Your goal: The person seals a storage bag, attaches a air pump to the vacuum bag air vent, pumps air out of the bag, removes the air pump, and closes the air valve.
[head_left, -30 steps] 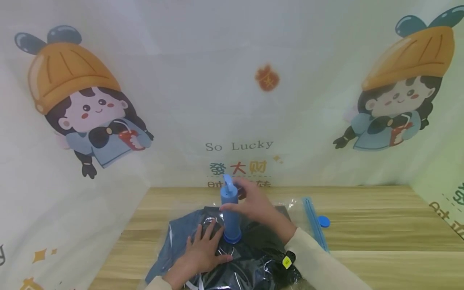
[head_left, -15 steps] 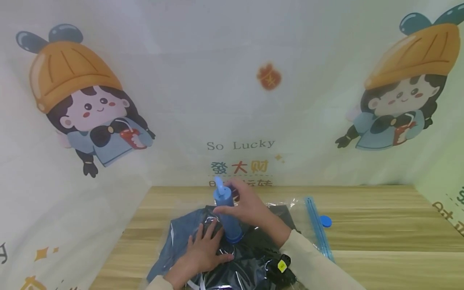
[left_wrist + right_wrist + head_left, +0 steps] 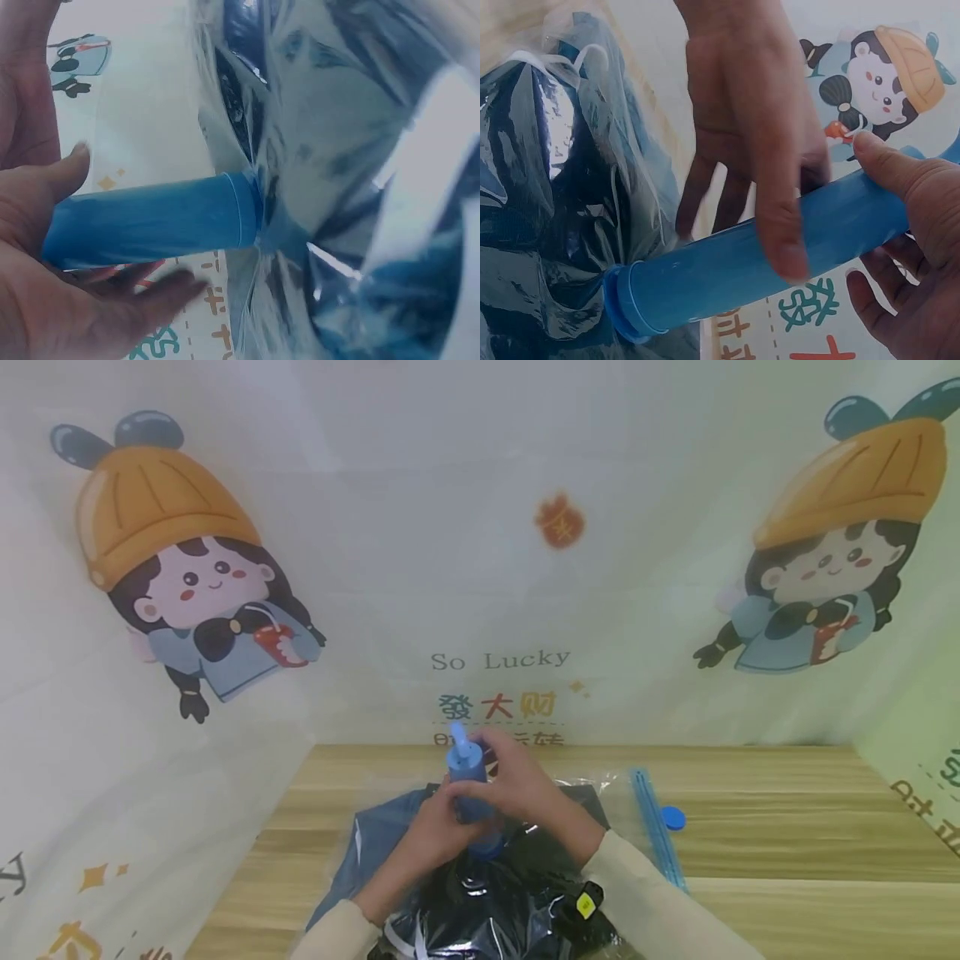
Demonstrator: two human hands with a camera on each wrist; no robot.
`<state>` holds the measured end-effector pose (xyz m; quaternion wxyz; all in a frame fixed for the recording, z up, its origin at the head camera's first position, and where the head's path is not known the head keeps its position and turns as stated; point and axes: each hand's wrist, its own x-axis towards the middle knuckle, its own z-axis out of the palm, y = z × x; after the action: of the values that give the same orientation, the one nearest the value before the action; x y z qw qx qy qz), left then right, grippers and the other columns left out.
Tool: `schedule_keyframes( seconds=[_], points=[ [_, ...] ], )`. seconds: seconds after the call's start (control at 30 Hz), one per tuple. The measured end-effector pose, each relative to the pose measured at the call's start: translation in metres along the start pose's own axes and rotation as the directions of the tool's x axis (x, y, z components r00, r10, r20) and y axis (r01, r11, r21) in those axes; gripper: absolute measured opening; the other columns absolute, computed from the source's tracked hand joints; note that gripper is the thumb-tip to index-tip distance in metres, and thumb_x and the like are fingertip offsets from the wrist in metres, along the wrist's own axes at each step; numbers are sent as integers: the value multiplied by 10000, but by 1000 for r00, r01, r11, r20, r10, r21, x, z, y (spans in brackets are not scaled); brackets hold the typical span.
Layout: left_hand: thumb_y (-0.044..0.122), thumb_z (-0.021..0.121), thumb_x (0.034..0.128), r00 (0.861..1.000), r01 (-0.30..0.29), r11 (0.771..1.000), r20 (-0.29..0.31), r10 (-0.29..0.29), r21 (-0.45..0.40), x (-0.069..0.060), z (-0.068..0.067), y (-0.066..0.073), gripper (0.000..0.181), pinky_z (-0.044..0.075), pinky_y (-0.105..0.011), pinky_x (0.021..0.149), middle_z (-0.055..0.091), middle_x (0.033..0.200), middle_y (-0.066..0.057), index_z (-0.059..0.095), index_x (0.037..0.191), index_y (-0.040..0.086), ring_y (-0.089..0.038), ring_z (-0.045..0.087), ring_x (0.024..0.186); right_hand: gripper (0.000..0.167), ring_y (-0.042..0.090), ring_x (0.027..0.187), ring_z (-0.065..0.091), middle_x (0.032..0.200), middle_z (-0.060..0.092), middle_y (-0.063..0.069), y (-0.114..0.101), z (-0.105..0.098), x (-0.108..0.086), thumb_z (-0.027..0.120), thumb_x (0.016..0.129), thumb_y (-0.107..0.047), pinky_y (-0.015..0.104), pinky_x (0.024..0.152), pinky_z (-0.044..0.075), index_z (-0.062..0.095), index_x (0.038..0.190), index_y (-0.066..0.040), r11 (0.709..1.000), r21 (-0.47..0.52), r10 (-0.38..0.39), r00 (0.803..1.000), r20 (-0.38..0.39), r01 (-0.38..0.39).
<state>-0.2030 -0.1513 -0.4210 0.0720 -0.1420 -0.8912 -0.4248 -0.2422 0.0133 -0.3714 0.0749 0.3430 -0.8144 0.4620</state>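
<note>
The blue pump (image 3: 712,274) stands on the plastic bag (image 3: 618,806); its lower end touches the bag and its top leans a little to your left. Your right hand (image 3: 521,783) holds the pump near its upper end, with the thumb on the near side and the fingers bent round the other side. Your left hand (image 3: 441,833) is lower on the pump: its thumb crosses in front, and its fingers are rather straight and loose behind. This hand is blurred, so I cannot tell how firmly it touches the pump. The handle (image 3: 457,734) rises at the top of the pump. Below the pump, dark clothes (image 3: 517,881) lie inside the bag. To the right of the pump there is a blue strip (image 3: 658,829), and farther right of it a round blue cap (image 3: 672,817) lies on the wooden table (image 3: 787,835).
</note>
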Motion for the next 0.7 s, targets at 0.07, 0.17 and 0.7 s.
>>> schedule_keyframes(
  seconds=[0.07,0.17,0.7],
  points=[
    [255,830,852,999,4,1000,-40,-5,-24,3,2,2,699,520,-577,906,614,1277,-297,514,1396,-50,-468,618,1131,493,196,968,621,1107,628,-11,-1,-2,1,891,817,-252,369,796,530,606,1185,-90,1000,-10,-1,1000,8,1],
    [264,817,873,998,5,1000,-67,-5,-1,5,5,2,555,560,-500,808,690,1140,-217,609,1301,-22,-357,687,973,484,181,967,617,1091,627,-17,-4,-7,4,881,830,-254,352,792,526,603,1188,-84,999,-43,-3,999,44,4],
    [394,752,922,997,46,995,-58,-41,91,3,14,6,814,520,-603,882,606,1308,-280,382,1537,9,-462,621,1133,363,139,506,502,645,529,-20,-62,-19,38,617,1011,-455,290,430,427,619,1045,-94,670,-742,57,995,81,22]
  ],
)
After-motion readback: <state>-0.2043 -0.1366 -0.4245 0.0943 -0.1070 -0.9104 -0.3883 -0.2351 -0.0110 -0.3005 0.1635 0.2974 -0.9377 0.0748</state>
